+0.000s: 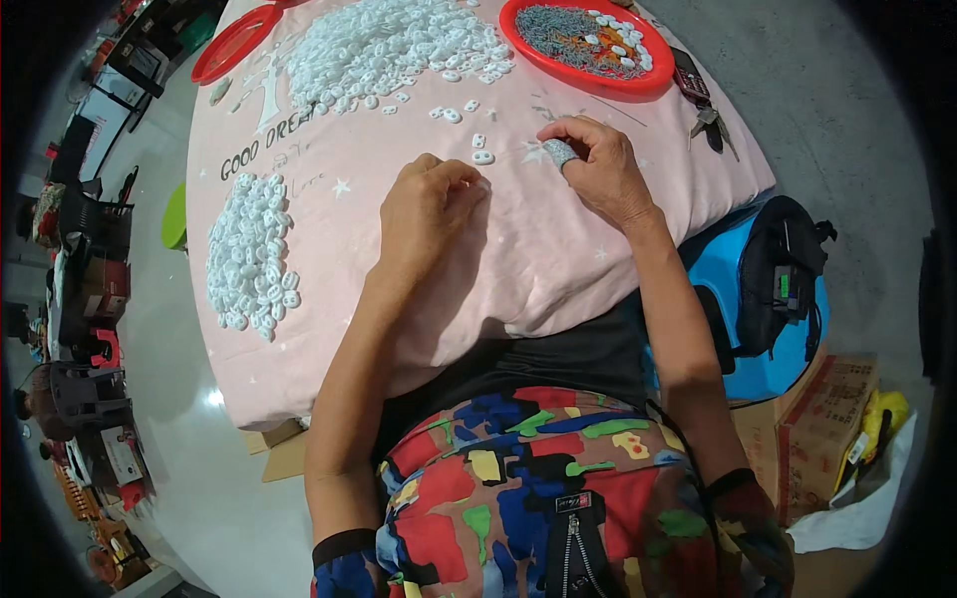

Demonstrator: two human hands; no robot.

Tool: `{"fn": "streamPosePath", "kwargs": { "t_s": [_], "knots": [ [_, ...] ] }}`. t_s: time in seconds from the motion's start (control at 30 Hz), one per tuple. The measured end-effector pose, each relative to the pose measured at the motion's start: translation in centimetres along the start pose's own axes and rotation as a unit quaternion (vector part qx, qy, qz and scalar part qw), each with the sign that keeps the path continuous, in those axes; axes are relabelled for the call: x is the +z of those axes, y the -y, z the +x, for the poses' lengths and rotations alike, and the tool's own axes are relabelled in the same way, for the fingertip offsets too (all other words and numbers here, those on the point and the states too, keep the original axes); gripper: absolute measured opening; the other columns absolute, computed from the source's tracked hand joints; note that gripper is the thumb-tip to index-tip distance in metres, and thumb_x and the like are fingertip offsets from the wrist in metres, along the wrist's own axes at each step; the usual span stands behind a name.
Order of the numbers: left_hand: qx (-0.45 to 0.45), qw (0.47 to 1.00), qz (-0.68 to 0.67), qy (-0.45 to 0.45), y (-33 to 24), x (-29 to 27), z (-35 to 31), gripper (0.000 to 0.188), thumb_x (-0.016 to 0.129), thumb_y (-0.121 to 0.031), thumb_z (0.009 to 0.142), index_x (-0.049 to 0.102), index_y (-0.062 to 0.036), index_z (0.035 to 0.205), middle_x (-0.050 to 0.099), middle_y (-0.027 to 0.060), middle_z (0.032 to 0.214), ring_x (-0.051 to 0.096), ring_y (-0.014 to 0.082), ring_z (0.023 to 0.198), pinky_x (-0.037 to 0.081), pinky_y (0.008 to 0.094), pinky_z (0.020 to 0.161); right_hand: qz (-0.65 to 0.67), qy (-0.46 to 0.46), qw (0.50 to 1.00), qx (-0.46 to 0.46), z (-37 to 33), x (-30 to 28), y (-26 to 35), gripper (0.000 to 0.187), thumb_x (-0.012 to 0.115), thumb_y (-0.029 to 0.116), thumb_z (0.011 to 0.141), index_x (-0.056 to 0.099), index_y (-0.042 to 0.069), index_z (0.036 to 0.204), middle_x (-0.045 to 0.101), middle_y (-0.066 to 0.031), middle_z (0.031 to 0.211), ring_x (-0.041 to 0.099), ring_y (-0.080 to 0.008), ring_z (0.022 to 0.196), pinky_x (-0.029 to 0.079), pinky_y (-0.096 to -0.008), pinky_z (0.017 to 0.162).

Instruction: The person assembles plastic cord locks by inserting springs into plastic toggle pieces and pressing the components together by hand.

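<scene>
My left hand (424,209) is closed in a pinch over the pink cloth, and a bit of a small white plastic piece shows at its fingertips. To its right, my right hand (603,169) has its thumb and forefinger curled together; whatever they hold, if anything, is too small to make out. A grey wrapping (560,151) covers one of its digits. Between the hands, slightly farther off, lie two loose white two-holed pieces (482,157). A big heap of such white pieces (389,50) spreads at the far side, and a smaller pile (246,254) sits left of my left hand.
A red tray (663,85) at the far right holds small grey metal parts, orange bits and some white pieces. Beside it are a dark phone (688,75) and keys (710,122). Another red tray (234,45) lies far left. A blue-and-black bag (768,299) stands right of the table.
</scene>
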State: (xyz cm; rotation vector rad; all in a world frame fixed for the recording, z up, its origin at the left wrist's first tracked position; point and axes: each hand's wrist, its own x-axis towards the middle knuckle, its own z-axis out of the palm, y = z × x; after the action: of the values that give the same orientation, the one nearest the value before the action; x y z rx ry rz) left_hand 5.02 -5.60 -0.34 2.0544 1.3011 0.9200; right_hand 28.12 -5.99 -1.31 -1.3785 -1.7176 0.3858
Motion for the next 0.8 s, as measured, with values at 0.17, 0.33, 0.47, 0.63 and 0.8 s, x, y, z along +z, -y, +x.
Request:
{"fn": "streamPosePath", "kwargs": {
  "t_s": [0.17, 0.33, 0.47, 0.63, 0.8],
  "knots": [
    [-0.012, 1.0, 0.002, -0.001, -0.2, -0.4, -0.3, 0.011, 0.069, -0.01, 0.078, 0.068, -0.0029, 0.086, 0.062, 0.0094, 0.077, 0.062, 0.0228, 0.077, 0.049, 0.0347, 0.068, -0.067, 0.034, 0.997, 0.032, 0.1, 0.0, 0.8, 0.017, 0.063, 0.0, 0.078, 0.067, 0.001, 0.095, 0.064, -0.0083, 0.084, 0.061, -0.016, 0.07, 0.048, -0.0283, 0.066],
    [-0.115, 0.945, -0.307, -0.02, 1.6, -1.9, -0.4, 0.008, 0.067, -0.006, 0.086, 0.067, 0.0026, 0.088, 0.064, 0.0044, 0.071, 0.053, 0.0073, 0.06, 0.043, 0.0233, 0.054, -0.143, 0.033, 0.985, -0.085, 2.0, 0.4, 2.9, 0.025, 0.059, 0.0, 0.074, 0.067, 0.003, 0.097, 0.065, -0.0117, 0.088, 0.063, -0.0249, 0.075, 0.05, -0.0341, 0.069],
    [-0.19, 0.917, -0.351, 0.025, 1.0, -3.0, -0.7, 0.015, 0.067, -0.007, 0.087, 0.068, 0.0016, 0.1, 0.065, 0.0007, 0.076, 0.054, 0.0048, 0.062, 0.041, 0.0186, 0.054, -0.143, 0.096, 0.977, -0.125, 3.9, 1.2, 2.3, 0.033, 0.055, 0.0, 0.071, 0.069, 0.005, 0.1, 0.066, -0.0126, 0.091, 0.064, -0.028, 0.081, 0.05, -0.0361, 0.072],
    [-0.194, 0.897, -0.397, -0.002, 1.5, -2.5, -0.8, 0.013, 0.067, -0.007, 0.087, 0.068, -0.0001, 0.098, 0.064, 0.0004, 0.076, 0.056, 0.0052, 0.065, 0.041, 0.017, 0.056, -0.169, 0.08, 0.968, -0.167, 4.8, 1.4, 0.6, 0.03, 0.058, 0.004, 0.073, 0.07, 0.006, 0.1, 0.068, -0.0131, 0.09, 0.065, -0.0286, 0.08, 0.05, -0.0365, 0.071],
    [-0.173, 0.914, -0.366, -0.004, 1.9, -2.3, -1.2, 0.01, 0.067, -0.006, 0.087, 0.067, -0.0002, 0.095, 0.064, 0.0004, 0.076, 0.056, 0.0055, 0.065, 0.043, 0.0186, 0.057, -0.166, 0.123, 0.977, -0.05, 3.5, -2.3, 1.4, 0.024, 0.06, 0.006, 0.076, 0.069, 0.004, 0.097, 0.067, -0.0136, 0.085, 0.064, -0.0283, 0.077, 0.049, -0.0362, 0.07]
  ]
}}
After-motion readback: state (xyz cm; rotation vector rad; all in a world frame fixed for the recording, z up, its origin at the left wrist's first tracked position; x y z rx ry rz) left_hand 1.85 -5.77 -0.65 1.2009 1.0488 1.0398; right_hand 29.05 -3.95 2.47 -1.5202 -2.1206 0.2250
